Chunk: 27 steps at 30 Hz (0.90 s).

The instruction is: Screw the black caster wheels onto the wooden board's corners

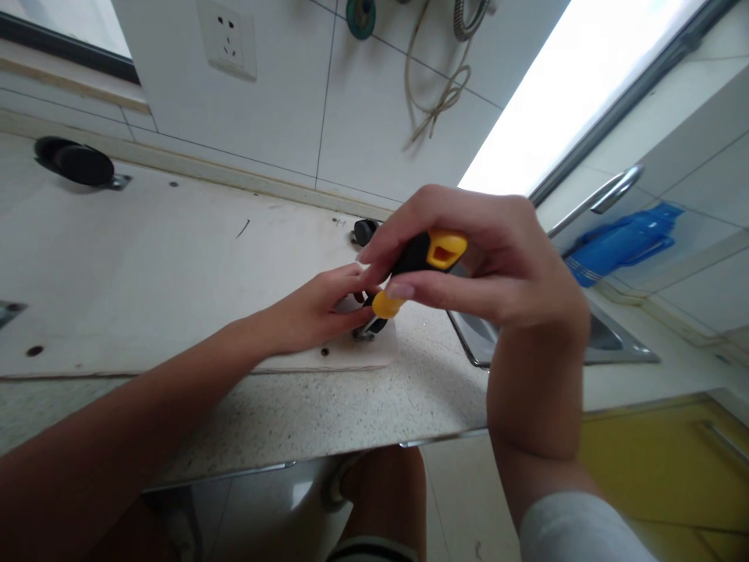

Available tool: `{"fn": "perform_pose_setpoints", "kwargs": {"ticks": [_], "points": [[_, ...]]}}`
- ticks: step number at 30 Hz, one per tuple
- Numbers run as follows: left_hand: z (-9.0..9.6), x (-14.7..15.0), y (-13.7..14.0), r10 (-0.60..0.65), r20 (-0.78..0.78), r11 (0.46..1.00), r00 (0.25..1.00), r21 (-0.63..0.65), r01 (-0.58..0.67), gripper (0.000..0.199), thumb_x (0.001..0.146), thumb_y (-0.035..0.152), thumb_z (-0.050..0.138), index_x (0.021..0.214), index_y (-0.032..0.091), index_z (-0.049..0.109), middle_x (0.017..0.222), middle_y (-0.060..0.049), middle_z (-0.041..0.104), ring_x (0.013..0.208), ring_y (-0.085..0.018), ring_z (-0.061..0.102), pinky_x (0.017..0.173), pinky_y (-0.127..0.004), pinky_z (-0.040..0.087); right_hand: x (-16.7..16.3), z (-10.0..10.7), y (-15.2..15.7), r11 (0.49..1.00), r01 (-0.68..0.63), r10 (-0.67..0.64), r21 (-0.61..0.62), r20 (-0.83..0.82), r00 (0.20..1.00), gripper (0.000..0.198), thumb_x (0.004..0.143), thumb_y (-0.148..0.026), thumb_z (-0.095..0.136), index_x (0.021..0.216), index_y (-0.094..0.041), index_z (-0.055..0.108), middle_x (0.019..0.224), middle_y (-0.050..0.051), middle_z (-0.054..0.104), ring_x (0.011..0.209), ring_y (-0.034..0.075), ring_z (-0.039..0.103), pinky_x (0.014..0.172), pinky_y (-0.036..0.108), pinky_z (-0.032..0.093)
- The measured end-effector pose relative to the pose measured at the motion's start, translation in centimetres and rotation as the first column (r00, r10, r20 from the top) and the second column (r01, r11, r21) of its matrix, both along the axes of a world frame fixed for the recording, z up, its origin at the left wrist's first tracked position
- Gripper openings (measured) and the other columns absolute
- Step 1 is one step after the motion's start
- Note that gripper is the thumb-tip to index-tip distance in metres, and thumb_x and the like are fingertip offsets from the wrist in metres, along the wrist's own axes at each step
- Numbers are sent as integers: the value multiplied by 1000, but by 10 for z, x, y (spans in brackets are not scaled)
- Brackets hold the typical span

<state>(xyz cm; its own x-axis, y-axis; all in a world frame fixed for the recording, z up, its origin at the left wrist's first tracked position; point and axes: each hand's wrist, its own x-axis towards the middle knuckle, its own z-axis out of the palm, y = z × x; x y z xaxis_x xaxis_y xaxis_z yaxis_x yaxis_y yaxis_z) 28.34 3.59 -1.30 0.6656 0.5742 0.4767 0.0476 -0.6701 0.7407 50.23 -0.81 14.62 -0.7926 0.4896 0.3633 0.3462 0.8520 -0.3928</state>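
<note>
My right hand (491, 257) grips the black and yellow handle of a screwdriver (448, 248), tilted down to the left. Its tip end is at a small black caster wheel (374, 324) near the front right corner of a white board (193, 257). Lying on the board, my left hand (319, 308) has its fingers closed about that caster, which they partly hide. A second caster (366, 231) sits at the back right corner, just beyond my fingers. Another black caster (85, 164) with a metal plate is at the board's far left.
The board lies on a speckled countertop (351, 406) against a tiled wall (286, 101). A metal sink (468, 336) with a faucet (614, 191) is to the right, with a blue bottle-shaped item (623, 242) behind it. A metal plate (10, 312) shows at the left edge.
</note>
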Motion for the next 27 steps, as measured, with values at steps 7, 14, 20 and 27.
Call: {"fn": "perform_pose_setpoints", "kwargs": {"ticks": [7,14,20,27], "points": [[-4,1,2,46,-37,999,998,27,-45,28,108,41,69,129,26,78,129,-8,78,122,-29,72,112,-50,58,-5,-9,-8,977,160,-154,140,-55,987,16,96,-47,86,101,-33,80,90,-2,82,79,21,76,77,37,65],[-1,1,0,35,-1,999,999,-1,-35,25,106,45,72,119,26,81,120,-7,78,125,-30,70,115,-52,58,-7,-10,-1,1000,5,-4,7,-160,987,13,92,-34,89,100,-30,80,109,1,87,100,25,82,87,40,69],[-5,0,3,54,-22,999,998,-3,-54,29,108,48,69,125,27,81,127,-8,75,112,-27,73,103,-48,62,-1,-16,15,1000,-18,20,13,-148,989,20,89,-42,89,90,-30,74,101,4,85,94,27,82,81,44,70],[-5,1,6,55,-37,998,998,39,-54,31,107,48,70,129,30,80,133,-8,74,120,-29,72,110,-48,60,0,-23,14,998,31,-21,48,-185,982,21,89,-47,89,87,-32,74,89,2,81,90,29,79,76,45,67]]}}
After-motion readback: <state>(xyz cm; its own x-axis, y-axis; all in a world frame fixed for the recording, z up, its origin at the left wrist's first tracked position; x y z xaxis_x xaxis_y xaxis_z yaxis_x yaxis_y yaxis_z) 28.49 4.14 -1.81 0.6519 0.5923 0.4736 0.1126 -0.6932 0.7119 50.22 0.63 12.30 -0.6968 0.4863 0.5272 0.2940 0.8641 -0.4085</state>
